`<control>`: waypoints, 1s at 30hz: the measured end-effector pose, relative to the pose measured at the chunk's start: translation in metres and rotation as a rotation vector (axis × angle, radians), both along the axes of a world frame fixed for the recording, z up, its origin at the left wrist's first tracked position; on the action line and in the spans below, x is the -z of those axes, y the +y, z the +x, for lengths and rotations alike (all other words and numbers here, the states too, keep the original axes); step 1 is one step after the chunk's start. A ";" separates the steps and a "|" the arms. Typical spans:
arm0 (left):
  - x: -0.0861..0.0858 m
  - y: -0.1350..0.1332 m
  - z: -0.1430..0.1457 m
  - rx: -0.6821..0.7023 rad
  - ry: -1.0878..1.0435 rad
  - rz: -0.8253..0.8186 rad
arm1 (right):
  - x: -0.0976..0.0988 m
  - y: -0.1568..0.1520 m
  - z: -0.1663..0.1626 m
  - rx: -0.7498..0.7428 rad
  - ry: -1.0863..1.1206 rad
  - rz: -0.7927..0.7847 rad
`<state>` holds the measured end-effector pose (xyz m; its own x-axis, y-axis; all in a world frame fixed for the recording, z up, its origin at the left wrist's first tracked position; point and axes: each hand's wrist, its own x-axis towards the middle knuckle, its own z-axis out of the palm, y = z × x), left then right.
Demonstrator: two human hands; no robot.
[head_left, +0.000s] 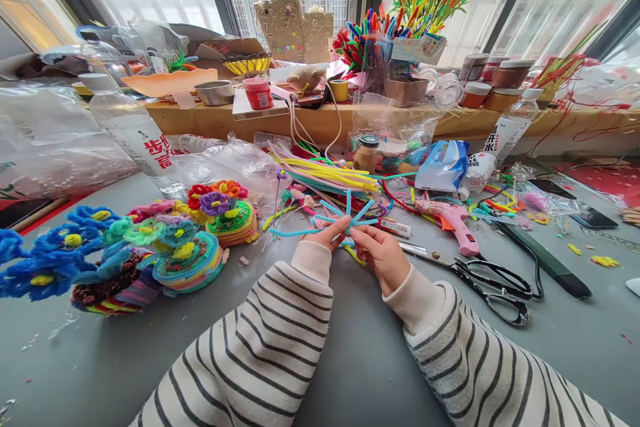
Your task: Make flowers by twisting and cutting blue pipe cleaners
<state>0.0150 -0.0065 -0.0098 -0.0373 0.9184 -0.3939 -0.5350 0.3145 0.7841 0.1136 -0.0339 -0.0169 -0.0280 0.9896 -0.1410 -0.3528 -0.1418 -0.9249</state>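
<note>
Several light blue pipe cleaners (364, 211), crossed into a star shape, are held up between both hands above the grey table. My left hand (329, 235) is closed on their left side, where one long stem sticks out to the left. On the right side, my right hand (383, 255) pinches the pipe cleaners near their crossing, thumb and fingers together. The crossing itself is partly hidden by the fingers. Just right of my right hand lie large black-handled scissors (470, 273), their blades toward it. Behind the hands is a pile of loose pipe cleaners (330, 173) in yellow, pink and green.
Finished pipe-cleaner flowers and round pots (187, 260) stand at the left. A pink glue gun (453, 220) lies right of the hands, with its cord by the scissors. Water bottles (133, 127), a small jar (367, 153) and a blue-white packet (442, 165) stand farther back.
</note>
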 end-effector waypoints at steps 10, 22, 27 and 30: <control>-0.008 -0.003 0.003 -0.021 0.012 -0.009 | -0.004 0.003 0.002 -0.139 0.228 -0.149; -0.010 -0.001 0.002 -0.027 0.130 -0.007 | -0.001 0.005 0.006 -0.033 0.101 -0.099; -0.011 -0.002 0.000 -0.018 0.099 0.011 | 0.000 0.007 0.013 0.040 0.007 -0.042; -0.013 -0.003 -0.001 0.034 0.079 0.028 | -0.002 0.009 0.022 0.121 -0.094 0.020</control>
<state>0.0140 -0.0093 0.0035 -0.0356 0.9303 -0.3650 -0.4604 0.3090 0.8322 0.1356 -0.0250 -0.0149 0.1038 0.9876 -0.1177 -0.2774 -0.0849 -0.9570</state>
